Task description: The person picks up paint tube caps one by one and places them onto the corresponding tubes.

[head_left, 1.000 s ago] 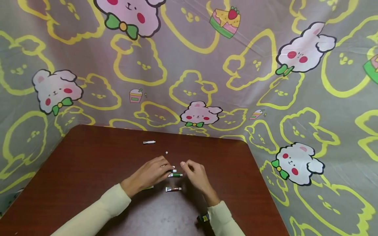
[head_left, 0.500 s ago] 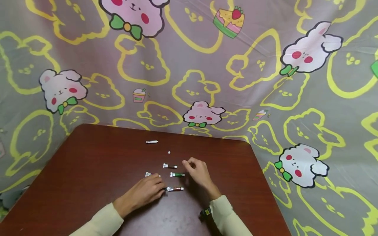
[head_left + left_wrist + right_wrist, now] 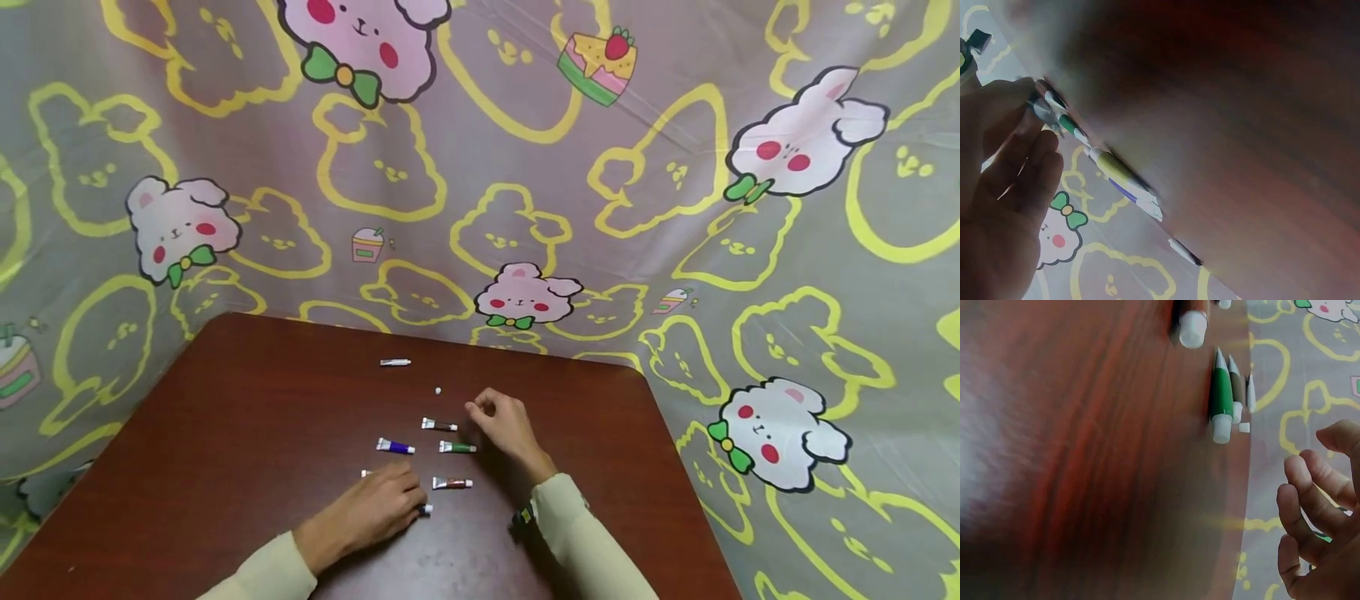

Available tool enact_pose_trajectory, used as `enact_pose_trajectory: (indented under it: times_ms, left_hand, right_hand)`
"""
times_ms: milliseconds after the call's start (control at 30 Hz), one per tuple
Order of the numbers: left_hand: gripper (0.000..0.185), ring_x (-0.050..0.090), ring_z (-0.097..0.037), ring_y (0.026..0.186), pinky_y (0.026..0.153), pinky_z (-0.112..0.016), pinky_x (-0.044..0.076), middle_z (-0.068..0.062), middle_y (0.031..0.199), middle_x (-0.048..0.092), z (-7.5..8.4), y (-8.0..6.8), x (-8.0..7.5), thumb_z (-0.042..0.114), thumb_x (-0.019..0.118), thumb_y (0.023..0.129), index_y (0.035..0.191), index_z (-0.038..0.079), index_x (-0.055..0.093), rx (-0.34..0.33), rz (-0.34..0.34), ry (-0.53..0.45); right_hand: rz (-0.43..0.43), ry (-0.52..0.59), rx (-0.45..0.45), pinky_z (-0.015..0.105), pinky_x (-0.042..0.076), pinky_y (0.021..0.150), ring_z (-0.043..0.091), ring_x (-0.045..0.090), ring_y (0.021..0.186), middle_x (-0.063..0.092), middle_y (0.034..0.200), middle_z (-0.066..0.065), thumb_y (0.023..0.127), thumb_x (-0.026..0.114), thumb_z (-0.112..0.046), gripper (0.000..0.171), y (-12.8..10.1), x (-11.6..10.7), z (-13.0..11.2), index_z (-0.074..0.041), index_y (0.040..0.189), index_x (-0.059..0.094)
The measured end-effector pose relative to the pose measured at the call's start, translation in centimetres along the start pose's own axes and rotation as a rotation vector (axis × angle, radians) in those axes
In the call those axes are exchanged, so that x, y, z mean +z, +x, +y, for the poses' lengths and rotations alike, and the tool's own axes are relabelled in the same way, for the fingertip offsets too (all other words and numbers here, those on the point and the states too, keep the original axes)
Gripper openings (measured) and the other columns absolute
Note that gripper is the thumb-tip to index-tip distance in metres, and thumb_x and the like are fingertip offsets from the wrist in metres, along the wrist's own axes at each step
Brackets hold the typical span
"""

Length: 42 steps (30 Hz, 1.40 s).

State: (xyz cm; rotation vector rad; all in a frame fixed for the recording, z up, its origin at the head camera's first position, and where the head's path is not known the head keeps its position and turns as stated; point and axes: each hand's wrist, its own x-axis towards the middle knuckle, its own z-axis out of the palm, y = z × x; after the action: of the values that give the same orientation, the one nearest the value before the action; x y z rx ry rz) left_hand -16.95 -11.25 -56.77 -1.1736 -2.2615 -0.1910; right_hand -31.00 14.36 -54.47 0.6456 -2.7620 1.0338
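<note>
Several small paint tubes lie on the brown table (image 3: 225, 433). My left hand (image 3: 411, 503) lies flat near the front, fingertips resting on a tube whose cap (image 3: 426, 508) peeks out. In the left wrist view the left hand (image 3: 1019, 181) shows relaxed fingers beside a row of tubes (image 3: 1113, 169). My right hand (image 3: 477, 409) rests right of the green tube (image 3: 457, 447). Its fingers are curled, with thumb against forefinger and nothing visible between them. The right wrist view shows those curled fingers (image 3: 1310, 506) apart from the green tube (image 3: 1221, 394).
A purple tube (image 3: 395, 447), a dark tube (image 3: 438, 425) and a red tube (image 3: 452, 483) lie between my hands. A white tube (image 3: 395, 362) and a loose white cap (image 3: 438, 390) sit farther back. Cartoon-print cloth (image 3: 525, 208) hangs behind and to the right of the table.
My left hand drew back from the middle tubes toward the front edge, uncovering the purple and dark tubes. It now rests on a nearer tube. The right hand has kept its place.
</note>
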Motion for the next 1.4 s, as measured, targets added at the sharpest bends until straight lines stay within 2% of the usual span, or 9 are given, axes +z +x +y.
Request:
enact_pose_trajectory:
  times_ms: [133,300,433,867,1200,1400]
  left_hand:
    - [0.024,0.061,-0.013,0.085,0.08,-0.031,0.053,0.009,0.083,0.064,0.2,-0.3,-0.1,0.028,0.092,0.08,0.087,0.022,0.07,0.007,-0.034,-0.016]
    - [0.022,0.059,-0.012,0.085,0.078,-0.028,0.051,0.009,0.085,0.064,0.4,-0.6,-0.2,0.028,0.09,0.082,0.088,0.022,0.07,0.008,-0.063,-0.038]
    - [0.02,0.058,-0.011,0.086,0.079,-0.027,0.051,0.01,0.086,0.064,0.5,-0.8,-0.2,0.028,0.089,0.085,0.089,0.023,0.071,0.009,-0.083,-0.051]
    - [0.019,0.057,-0.008,0.088,0.08,-0.024,0.049,0.012,0.088,0.064,0.3,-1.0,-0.2,0.031,0.089,0.085,0.093,0.025,0.072,0.033,-0.104,-0.05]
    - [0.02,0.059,-0.008,0.089,0.081,-0.026,0.051,0.013,0.088,0.063,-0.6,-1.0,-0.7,0.032,0.089,0.085,0.091,0.025,0.071,-0.011,-0.073,-0.078]
    - [0.015,0.064,-0.011,0.092,0.09,-0.029,0.055,0.011,0.09,0.067,-1.9,-1.2,-1.0,0.027,0.088,0.087,0.093,0.022,0.075,-0.036,-0.048,-0.061]
  right_hand:
    - [-0.024,-0.033,0.002,0.03,0.051,0.077,0.009,0.065,0.082,0.074,0.087,-0.01,0.1,0.078,-0.033,0.012,1.0,0.5,0.0,-0.023,0.096,0.074]
    - [-0.038,-0.096,-0.051,0.043,0.054,0.09,0.013,0.069,0.086,0.075,0.09,-0.008,0.098,0.079,-0.03,0.01,2.4,1.3,0.0,-0.021,0.097,0.075]
    - [-0.065,-0.13,-0.061,0.051,0.051,0.097,0.015,0.072,0.089,0.077,0.091,-0.008,0.097,0.081,-0.029,0.009,3.4,1.8,-0.1,-0.021,0.099,0.076]
    - [-0.129,-0.167,-0.05,0.053,0.048,0.098,0.018,0.075,0.092,0.08,0.091,-0.006,0.096,0.08,-0.027,0.01,4.8,3.3,-0.5,-0.019,0.102,0.076]
    - [-0.13,-0.229,-0.077,0.052,0.051,0.094,0.017,0.075,0.091,0.08,0.092,-0.005,0.096,0.082,-0.028,0.013,6.0,3.9,-0.9,-0.02,0.104,0.075]
    - [-0.141,-0.246,-0.085,0.052,0.051,0.093,0.018,0.077,0.094,0.082,0.094,-0.004,0.096,0.082,-0.029,0.018,6.6,4.4,-1.2,-0.017,0.109,0.077]
